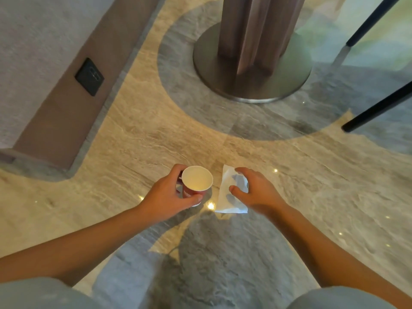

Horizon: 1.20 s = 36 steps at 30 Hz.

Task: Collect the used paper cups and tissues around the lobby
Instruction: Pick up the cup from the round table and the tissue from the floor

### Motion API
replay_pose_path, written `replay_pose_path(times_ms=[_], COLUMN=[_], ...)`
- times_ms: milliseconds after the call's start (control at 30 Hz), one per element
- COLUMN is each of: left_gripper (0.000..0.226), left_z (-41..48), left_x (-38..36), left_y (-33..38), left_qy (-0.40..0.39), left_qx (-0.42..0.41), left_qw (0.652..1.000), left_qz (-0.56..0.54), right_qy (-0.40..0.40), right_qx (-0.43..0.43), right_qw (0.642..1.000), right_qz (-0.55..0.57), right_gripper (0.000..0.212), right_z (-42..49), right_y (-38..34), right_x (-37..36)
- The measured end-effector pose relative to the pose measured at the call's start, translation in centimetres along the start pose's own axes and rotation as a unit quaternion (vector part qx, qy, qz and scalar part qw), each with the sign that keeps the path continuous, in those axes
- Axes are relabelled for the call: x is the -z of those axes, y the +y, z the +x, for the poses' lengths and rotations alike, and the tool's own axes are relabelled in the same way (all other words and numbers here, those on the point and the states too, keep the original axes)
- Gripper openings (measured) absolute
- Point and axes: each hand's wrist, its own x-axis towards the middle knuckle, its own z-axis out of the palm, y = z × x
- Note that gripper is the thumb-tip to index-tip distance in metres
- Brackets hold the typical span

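Observation:
A red paper cup (196, 184) with a white inside stands upright on the marble floor, its mouth facing up. My left hand (169, 195) is wrapped around its side, thumb in front and fingers behind. Just right of the cup lies a flat white tissue (227, 195) on the floor. My right hand (254, 190) hovers over the tissue with fingers spread and curled; whether the fingertips touch the tissue is unclear. Part of the tissue is hidden under that hand.
A round metal table base (252, 85) with a dark wood pedestal (256, 30) stands ahead. Black chair legs (379, 108) slant in from the right. A wall with a brown skirting and a black socket (89, 76) runs along the left. My knees show at the bottom corners.

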Motion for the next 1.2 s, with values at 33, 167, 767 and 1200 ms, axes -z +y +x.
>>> replay_pose_path(times_ms=[33,167,767,1200], left_gripper=[0.069,0.07,0.072,0.068], left_z=[-0.2,-0.7,-0.9,-1.5], left_x=[-0.4,-1.1,-1.5,3.5], left_y=[-0.2,-0.5,-0.7,11.6], left_qy=[0.0,-0.015,-0.036,0.03], left_qx=[0.003,0.003,-0.001,-0.041], left_qw=[1.0,0.999,0.997,0.999], left_qz=[0.003,0.033,0.062,0.014], right_qy=[-0.004,-0.05,0.046,0.162], right_qx=[-0.004,-0.004,-0.035,-0.127], right_qw=[1.0,0.995,0.99,0.946], right_qz=[-0.003,-0.085,-0.127,0.249], right_gripper=[0.066,0.077,0.018,0.012], right_z=[-0.1,-0.6,-1.3,-5.0], right_y=[0.5,2.1,5.2,-1.4], right_x=[-0.5,-2.3,-5.5,9.7])
